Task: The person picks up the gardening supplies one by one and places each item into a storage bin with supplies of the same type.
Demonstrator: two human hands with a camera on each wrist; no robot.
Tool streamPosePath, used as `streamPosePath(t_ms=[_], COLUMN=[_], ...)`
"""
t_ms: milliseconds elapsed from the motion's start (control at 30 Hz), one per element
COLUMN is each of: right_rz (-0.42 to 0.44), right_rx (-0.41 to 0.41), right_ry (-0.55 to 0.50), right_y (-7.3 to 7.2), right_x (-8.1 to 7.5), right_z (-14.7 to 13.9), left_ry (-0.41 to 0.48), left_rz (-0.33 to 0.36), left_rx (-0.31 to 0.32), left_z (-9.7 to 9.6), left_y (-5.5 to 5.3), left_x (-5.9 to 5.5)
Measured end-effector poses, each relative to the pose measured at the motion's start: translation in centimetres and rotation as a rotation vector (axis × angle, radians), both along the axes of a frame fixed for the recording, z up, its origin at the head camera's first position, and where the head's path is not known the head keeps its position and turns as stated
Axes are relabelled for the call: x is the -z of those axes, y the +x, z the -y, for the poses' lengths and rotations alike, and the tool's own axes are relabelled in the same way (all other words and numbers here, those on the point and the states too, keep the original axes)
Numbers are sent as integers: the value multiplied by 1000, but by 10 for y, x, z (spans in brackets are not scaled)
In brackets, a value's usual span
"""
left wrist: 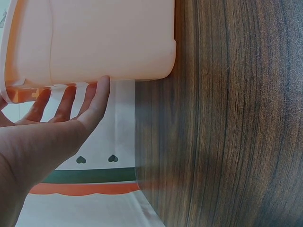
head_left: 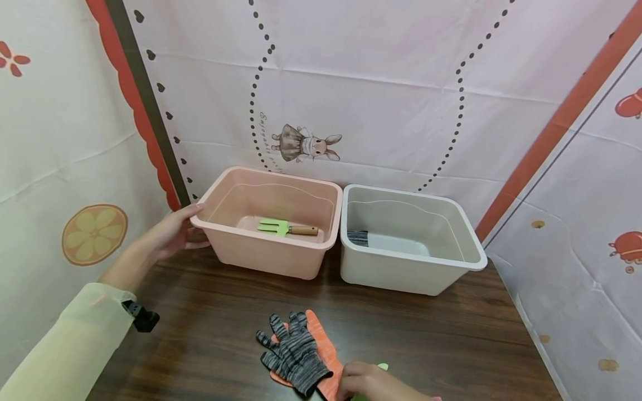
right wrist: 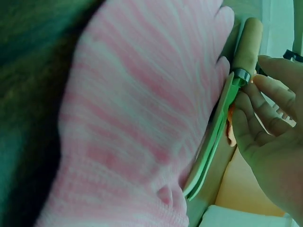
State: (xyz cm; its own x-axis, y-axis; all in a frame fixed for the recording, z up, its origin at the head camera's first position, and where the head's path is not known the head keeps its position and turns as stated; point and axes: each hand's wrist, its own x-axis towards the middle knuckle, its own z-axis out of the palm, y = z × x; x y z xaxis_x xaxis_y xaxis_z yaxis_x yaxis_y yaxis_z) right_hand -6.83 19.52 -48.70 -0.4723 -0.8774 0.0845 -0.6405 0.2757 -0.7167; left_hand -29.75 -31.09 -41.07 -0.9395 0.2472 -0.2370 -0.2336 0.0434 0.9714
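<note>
At the left end of the pink bin (head_left: 266, 250), my left hand (head_left: 173, 234) grips the rim, with its fingers against the outer wall. A green hand fork (head_left: 281, 227) with a wooden handle lies inside that bin. Low in the head view, my right hand (head_left: 373, 383) is partly cut off. The right wrist view shows this hand pinching a green trowel (right wrist: 213, 137) near the base of its wooden handle. A grey-and-black knit glove (head_left: 298, 356) lies on an orange glove (head_left: 325, 340), just left of my right hand.
Right of the pink bin stands a white bin (head_left: 396, 273) with a grey striped knit item (head_left: 358, 238) inside. A pink-and-white striped glove (right wrist: 137, 104) fills much of the right wrist view. Printed cloth (head_left: 381, 111) hangs behind the dark wooden table (head_left: 210, 328).
</note>
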Motion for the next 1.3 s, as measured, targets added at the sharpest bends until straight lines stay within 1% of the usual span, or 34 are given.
streamPosePath(t_ms=[67, 167, 300, 367, 433, 500, 800, 933, 1033, 1233, 1300], right_rz=[-57, -176, -364, -429, -477, -497, -476, -382, -331, -256, -251], right_rx=[-13, -44, -88, -104, -111, -113, -104, -89, -83, -75, -77], right_ry=[-1, -22, -39, -34, -24, -21, -89, -108, -116, -102, -93], right_y=[0, 0, -1, -1, -1, -2, 1, 4, 6, 8, 8], right_x=[4, 11, 17, 18, 18, 18, 19, 18, 14, 3, -2], right_z=[2, 5, 6, 6, 7, 7, 7, 7, 8, 10, 11], left_ry=[3, 2, -1, 0, 1, -1, -10, -3, 1, 7, 7], left_rz=[0, -3, -2, -2, -2, -4, -11, -4, 5, 7, 6], left_rx=[0, 1, 1, 0, -3, -5, -2, -5, -8, -1, 0], left_z=[0, 0, -1, -1, 0, 0, -2, -2, -2, -2, -2], left_y=[0, 1, 0, -1, -1, -1, 0, 0, 0, 3, 4], left_x=[0, 0, 0, 0, 0, 0, 0, 0, -1, -2, -3])
